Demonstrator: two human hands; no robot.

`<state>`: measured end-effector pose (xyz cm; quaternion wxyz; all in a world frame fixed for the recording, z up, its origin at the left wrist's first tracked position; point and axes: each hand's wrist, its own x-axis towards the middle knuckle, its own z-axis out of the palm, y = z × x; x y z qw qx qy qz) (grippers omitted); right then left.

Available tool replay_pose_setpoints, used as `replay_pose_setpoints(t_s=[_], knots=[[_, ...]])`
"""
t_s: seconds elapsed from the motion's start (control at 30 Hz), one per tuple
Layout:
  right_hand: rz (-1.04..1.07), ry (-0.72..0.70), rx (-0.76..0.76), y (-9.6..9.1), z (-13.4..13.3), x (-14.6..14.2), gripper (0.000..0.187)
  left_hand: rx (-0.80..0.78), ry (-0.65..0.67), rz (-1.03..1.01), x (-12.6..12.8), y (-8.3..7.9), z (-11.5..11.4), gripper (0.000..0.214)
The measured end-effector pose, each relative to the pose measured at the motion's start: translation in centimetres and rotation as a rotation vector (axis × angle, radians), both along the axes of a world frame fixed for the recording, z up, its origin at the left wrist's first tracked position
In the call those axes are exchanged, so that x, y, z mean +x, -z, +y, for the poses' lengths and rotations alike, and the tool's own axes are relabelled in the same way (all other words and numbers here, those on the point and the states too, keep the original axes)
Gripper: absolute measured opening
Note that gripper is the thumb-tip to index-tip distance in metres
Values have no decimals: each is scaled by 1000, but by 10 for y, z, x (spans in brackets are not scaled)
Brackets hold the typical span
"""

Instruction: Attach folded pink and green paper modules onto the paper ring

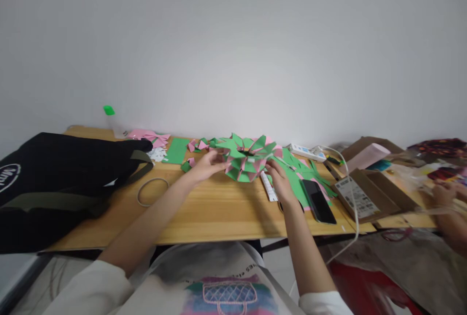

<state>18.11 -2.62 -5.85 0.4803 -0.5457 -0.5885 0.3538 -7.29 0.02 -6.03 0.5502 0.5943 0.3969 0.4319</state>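
A ring-shaped folded paper piece (248, 157) in green and pink stands tilted on the wooden table (219, 213). My left hand (206, 165) grips its left edge with curled fingers. My right hand (279, 179) holds its lower right edge, fingers closed on the folds. Loose green and pink folded bits (199, 146) lie just behind my left hand. A flat green sheet (177, 150) lies to their left.
A black bag (62, 174) fills the table's left end, with a tape ring (151, 191) beside it and a green-capped bottle (111, 120) behind. A ruler (269, 187), black phone (319, 201), green scraps, power strip (305, 151) and cardboard box (368, 193) sit right. Another person's hand (443, 193) works far right.
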Motion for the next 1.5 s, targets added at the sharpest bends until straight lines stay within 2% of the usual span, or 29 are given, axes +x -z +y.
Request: replay_pose_setpoints(t_s=[0.13, 0.23, 0.33, 0.43, 0.53, 0.63, 0.7, 0.8, 0.83, 0.87, 0.93, 1.0, 1.07, 1.1, 1.2, 1.23, 1.37, 1.5], knots=[[-41, -85, -44, 29, -2, -8, 37, 47, -10, 261, -4, 23, -3, 35], [-60, -92, -72, 54, -12, -13, 37, 84, -105, 450, -25, 36, -22, 36], [-71, -39, -89, 73, -28, -9, 37, 100, -252, 645, -64, 35, -52, 29], [-97, -9, -112, 79, -43, 1, 38, 63, -387, 813, -103, 28, -81, 12], [-131, -81, -134, 70, -55, 1, 34, 9, -474, 907, -122, 24, -100, 12], [-167, -218, -143, 49, -70, -15, 31, -11, -480, 884, -118, 25, -111, 13], [-187, -334, -138, 31, -82, -33, 27, -6, -416, 799, -107, 21, -120, 15], [-202, -465, -98, 6, -98, -61, 29, -1, -215, 598, -88, 4, -136, 25], [-209, -469, -46, -1, -101, -69, 40, -2, -143, 532, -82, -3, -141, 29], [-267, -467, 98, -7, -103, -75, 50, -8, -65, 471, -76, -11, -145, 32], [-344, -423, 369, -15, -104, -84, 44, -14, 81, 325, -67, -23, -149, 32], [-392, -361, 515, -19, -103, -87, 32, -11, 174, 160, -60, -30, -149, 24], [-425, -306, 549, -20, -103, -85, 31, -1, 183, 108, -54, -31, -149, 12], [-445, -283, 547, -20, -103, -83, 31, 3, 166, 128, -51, -31, -149, 14], [-516, -247, 544, -20, -106, -79, 31, 13, 144, 212, -41, -30, -153, 50], [-531, -248, 545, -20, -107, -78, 32, 20, 158, 240, -39, -30, -154, 56], [-571, -254, 555, -20, -109, -78, 31, 53, 226, 325, -32, -33, -155, 51], [-597, -288, 519, -17, -108, -76, 29, 52, 227, 381, -31, -31, -152, 46]])
